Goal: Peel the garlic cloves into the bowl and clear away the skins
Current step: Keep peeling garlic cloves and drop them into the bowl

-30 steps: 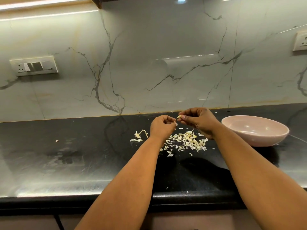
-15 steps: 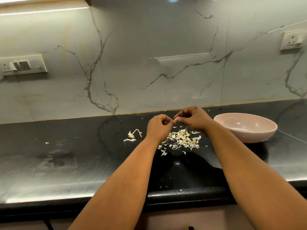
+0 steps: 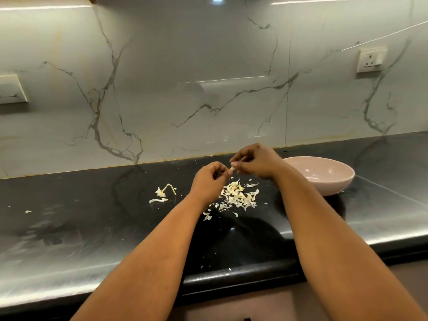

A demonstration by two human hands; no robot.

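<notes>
One pink bowl [image 3: 324, 181], contents unclear.

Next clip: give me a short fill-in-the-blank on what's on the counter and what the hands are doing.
1. The right hand pinches a garlic clove above the pile of ____.
2. The pink bowl stands to the ____ of the skins.
3. The left hand is held with its fingers ____.
4. The counter is ____ in colour.

Missing words: skins; right; curled; black

Readable text: none on the counter [image 3: 69, 239], the bowl [image 3: 324, 179], or the wall sockets [image 3: 370, 59].
</notes>
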